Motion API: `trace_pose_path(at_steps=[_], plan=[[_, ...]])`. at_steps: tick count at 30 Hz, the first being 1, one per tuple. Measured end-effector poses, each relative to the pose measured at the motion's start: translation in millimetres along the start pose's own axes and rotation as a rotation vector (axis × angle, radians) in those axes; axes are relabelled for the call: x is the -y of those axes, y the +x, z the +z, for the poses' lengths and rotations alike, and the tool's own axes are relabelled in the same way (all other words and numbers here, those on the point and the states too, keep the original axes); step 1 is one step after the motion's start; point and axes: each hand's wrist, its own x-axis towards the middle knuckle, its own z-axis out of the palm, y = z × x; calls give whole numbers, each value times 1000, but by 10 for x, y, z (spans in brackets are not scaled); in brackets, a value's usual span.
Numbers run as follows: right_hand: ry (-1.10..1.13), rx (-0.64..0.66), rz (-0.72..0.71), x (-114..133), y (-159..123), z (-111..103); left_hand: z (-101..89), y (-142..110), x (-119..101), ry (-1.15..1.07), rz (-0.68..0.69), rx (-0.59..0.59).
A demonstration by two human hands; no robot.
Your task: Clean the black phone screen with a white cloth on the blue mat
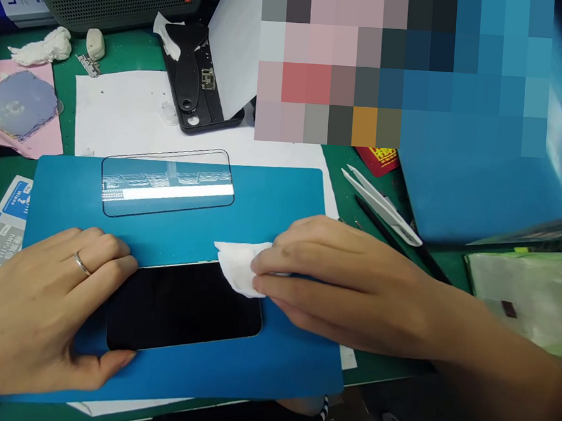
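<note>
The left hand (51,304) clasps the black phone (184,309) flat on the blue mat (277,197) while the right hand (347,284) pinches a white wipe (236,266) over its far edge, where uneven pressure could make it skid.

Glossy phone (179,312), papery wipe (238,270), smooth mat (276,201)
</note>
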Motion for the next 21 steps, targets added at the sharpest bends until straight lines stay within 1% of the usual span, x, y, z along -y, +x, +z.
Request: trace_pose_path(at_steps=[2, 4, 8, 13, 16, 19, 21], plan=[[48, 83, -15, 12, 5, 2, -2, 4, -2, 5, 2, 3], [80, 137, -18, 28, 12, 6, -1, 5, -2, 10, 2, 4], [45, 124, 1, 43, 5, 9, 7, -5, 7, 10, -2, -1], [68, 213, -34, 47, -32, -12, 10, -15, 16, -1, -7, 3], [4, 218, 5, 61, -50, -44, 9, -14, 13, 3, -17, 1], [97, 311, 12, 60, -60, -78, 3, -6, 5, 0, -21, 4], [70, 302, 25, 42, -62, -84, -6, 4, 0, 2, -11, 9]])
